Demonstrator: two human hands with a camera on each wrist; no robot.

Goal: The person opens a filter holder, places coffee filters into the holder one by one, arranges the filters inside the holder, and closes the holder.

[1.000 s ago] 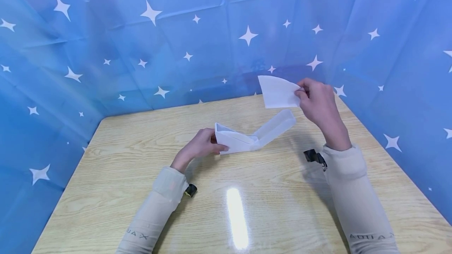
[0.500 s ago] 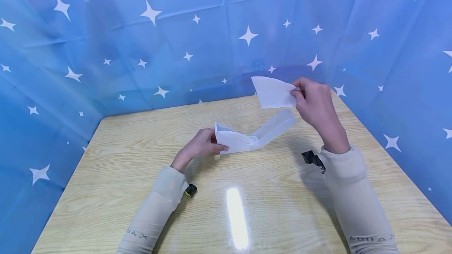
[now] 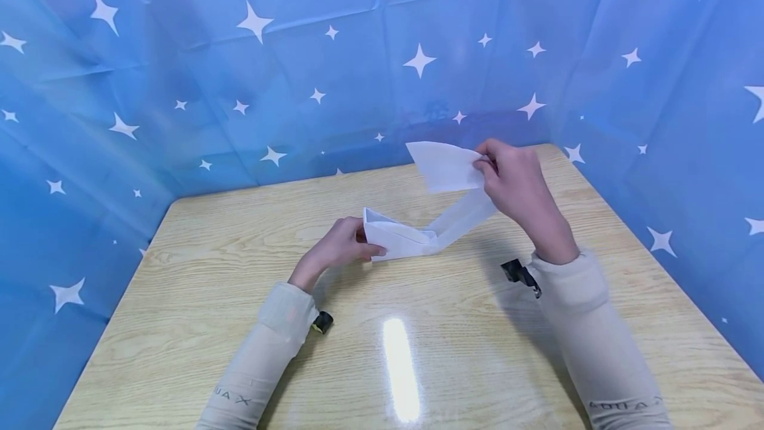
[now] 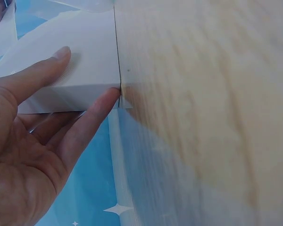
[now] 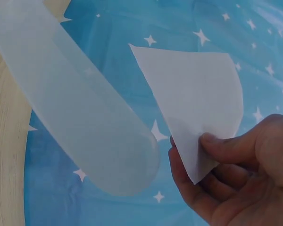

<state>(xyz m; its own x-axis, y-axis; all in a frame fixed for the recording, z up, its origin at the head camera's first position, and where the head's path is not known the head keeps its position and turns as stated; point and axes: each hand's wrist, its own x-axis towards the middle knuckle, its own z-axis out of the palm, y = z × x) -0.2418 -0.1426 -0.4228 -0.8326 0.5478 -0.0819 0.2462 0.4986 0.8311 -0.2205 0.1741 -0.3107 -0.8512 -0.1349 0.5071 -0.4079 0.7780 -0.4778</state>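
My left hand (image 3: 339,243) grips the left end of a small white open-topped holder (image 3: 395,241) standing on the table. In the left wrist view, my thumb lies on the holder's broad side (image 4: 87,42) and the fingers wrap its end. From the holder's right end a translucent, round-ended strip (image 3: 459,221) slants up and away to the right. My right hand (image 3: 518,183) pinches a thin white sheet (image 3: 444,168) by its right corner, raised above the strip. The right wrist view shows the sheet (image 5: 195,89) slightly curved, apart from the strip (image 5: 85,103).
A light wood-grain table (image 3: 251,237) lies under both hands. Blue cloth with white stars (image 3: 334,65) hangs behind it and along both sides. A bright light reflection shows on the front of the tabletop.
My right hand has moved left and slightly down with the white sheet, which now overlaps the strip's far end in the head view. My left hand and the holder have stayed still.
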